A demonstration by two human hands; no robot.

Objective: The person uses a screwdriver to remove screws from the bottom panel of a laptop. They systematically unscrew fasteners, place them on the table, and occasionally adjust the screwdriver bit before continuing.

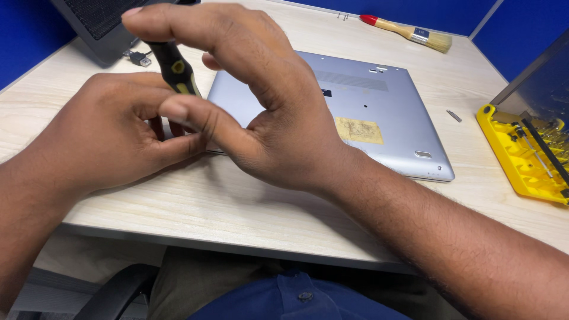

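Left hand (109, 133) grips the slim, rigid black-and-yellow plastic-handled screwdriver (175, 68) upper left, likely light; open right hand (261, 101) pinches its top.

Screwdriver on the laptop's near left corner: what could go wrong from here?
1. The screwdriver stands tilted, its tip hidden behind the left hand; the bit could slip and scratch the silver laptop.
2. The right hand has its fingers spread above the handle, so its grip looks loose; the tool could tip.
3. A small loose metal piece lies on the table beside the yellow tool tray; it could be knocked off.
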